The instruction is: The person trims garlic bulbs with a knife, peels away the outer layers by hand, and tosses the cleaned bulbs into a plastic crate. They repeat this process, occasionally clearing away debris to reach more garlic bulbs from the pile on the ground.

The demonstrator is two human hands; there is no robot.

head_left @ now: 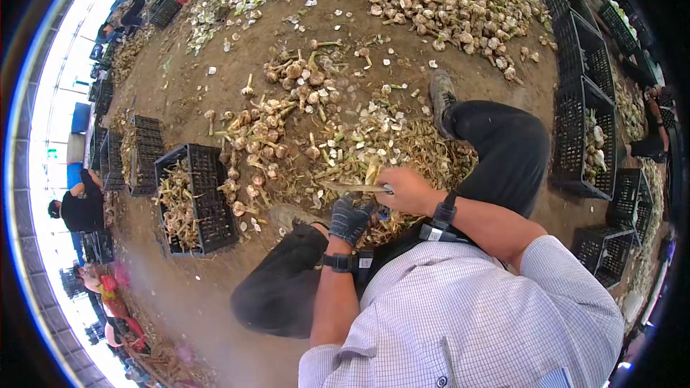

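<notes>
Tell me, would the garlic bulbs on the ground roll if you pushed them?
Probably only a little: the garlic bulbs look round but carry long stalks, which would likely stop rolling. They seem light and firm, with papery skins apt to flake off.

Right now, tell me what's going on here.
A person sits on the dirt floor trimming garlic. The right hand holds a knife, its blade pointing left; the gloved left hand sits just below the blade. Cut stems and skins lie between the legs, garlic bulbs beyond, and a black crate alongside.
</notes>
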